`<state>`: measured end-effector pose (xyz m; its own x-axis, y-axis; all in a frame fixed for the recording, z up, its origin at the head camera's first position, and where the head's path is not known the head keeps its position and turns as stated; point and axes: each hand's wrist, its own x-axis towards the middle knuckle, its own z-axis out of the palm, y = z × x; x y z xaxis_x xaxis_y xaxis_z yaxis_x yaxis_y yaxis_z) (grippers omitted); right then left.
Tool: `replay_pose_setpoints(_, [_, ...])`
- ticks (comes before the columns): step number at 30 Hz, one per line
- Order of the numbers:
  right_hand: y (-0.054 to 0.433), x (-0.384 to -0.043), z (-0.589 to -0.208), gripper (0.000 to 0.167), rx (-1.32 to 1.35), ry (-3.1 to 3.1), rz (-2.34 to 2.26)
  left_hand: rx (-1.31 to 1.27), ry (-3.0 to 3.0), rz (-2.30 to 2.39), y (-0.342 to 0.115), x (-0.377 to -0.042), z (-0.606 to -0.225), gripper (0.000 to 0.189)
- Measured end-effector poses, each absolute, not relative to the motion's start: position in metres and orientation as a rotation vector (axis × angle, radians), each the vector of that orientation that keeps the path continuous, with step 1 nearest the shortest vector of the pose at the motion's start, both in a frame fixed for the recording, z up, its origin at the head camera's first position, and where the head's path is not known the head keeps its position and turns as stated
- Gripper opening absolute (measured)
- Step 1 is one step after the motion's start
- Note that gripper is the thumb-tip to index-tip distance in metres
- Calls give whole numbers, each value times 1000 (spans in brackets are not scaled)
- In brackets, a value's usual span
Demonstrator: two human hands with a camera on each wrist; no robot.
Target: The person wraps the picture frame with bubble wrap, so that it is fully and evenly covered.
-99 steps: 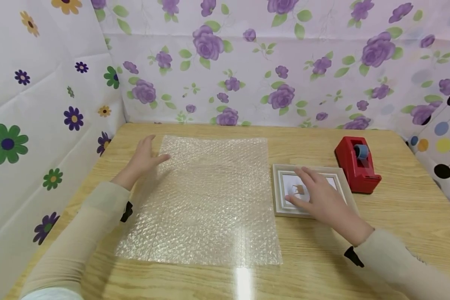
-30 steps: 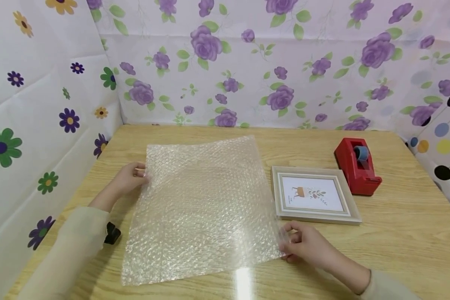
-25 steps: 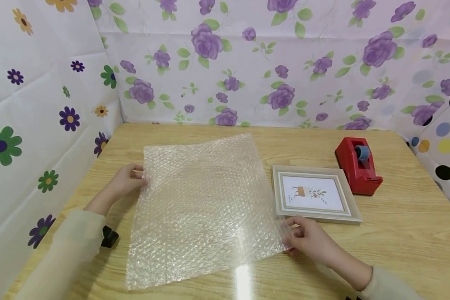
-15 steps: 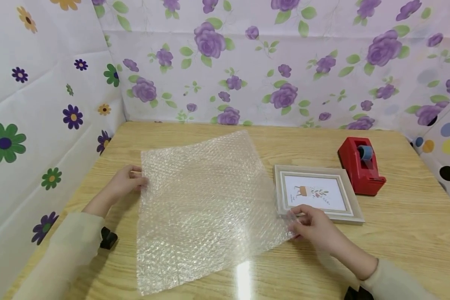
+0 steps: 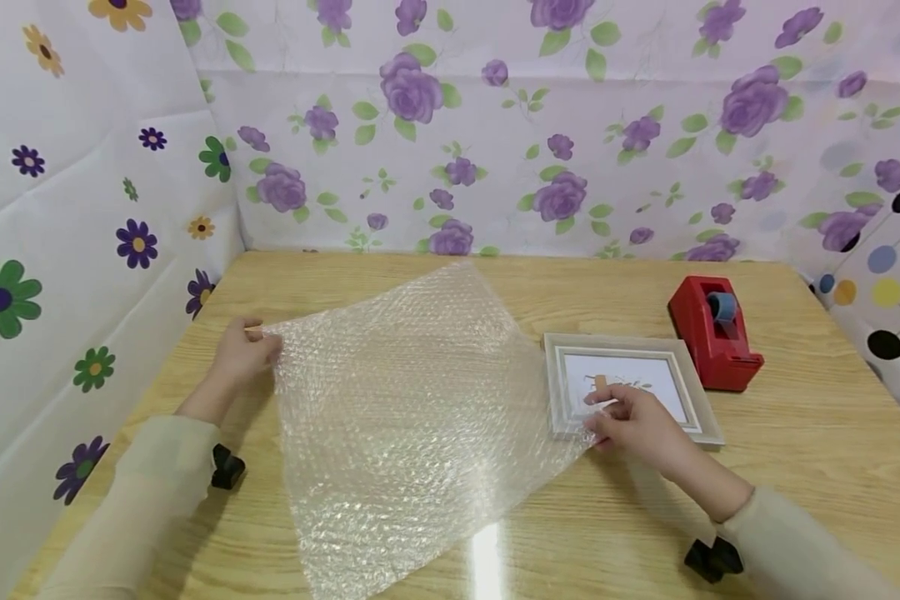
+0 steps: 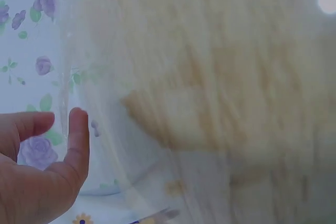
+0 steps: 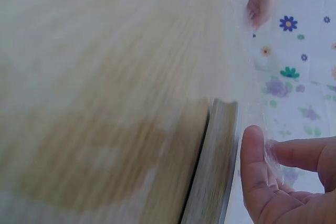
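A clear sheet of bubble wrap [image 5: 420, 400] lies turned at a slant across the wooden table, its sides partly raised. At its left corner my left hand [image 5: 236, 362] pinches the edge between thumb and fingers. My right hand [image 5: 641, 429] pinches the opposite corner, held above the lower part of a picture frame [image 5: 555, 379]. That frame lies face up, pale-rimmed, with a small orange and leafy print partly hidden by my right fingers. In the right wrist view, the frame's edge [image 7: 212, 161] is beside my right hand [image 7: 283, 182], with film between its fingertips.
A red tape dispenser [image 5: 712, 333] with a blue core stands just right of the frame. Flower-printed sheeting [image 5: 495, 150] rises along the table's back and left edges. Glare [image 5: 486, 558] shows on the table near the front.
Both hands, first hovering, have taken hold of the bubble wrap. It has turned clockwise from lying square; its right corner moved up and right over the frame, while the left hand drifted left and away.
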<state>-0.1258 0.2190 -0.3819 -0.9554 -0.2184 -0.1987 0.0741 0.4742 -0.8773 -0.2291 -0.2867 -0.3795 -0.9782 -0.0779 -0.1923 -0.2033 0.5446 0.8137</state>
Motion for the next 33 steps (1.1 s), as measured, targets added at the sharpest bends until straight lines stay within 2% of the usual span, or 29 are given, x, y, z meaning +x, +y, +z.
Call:
replay_pose_setpoints(8, [227,-142,-377,32,-131,2519,-1456,-188,2740,1386,-293,-221,-376,40])
replay_pose_setpoints(22, [238,-166,-369,32,-107,2568,-1409,-26,2627,1453,-309,-194,-375,37])
replay_pose_setpoints(33, [244,-180,-369,34,-37,2605,-1356,88,2536,1331,-316,-182,-368,36])
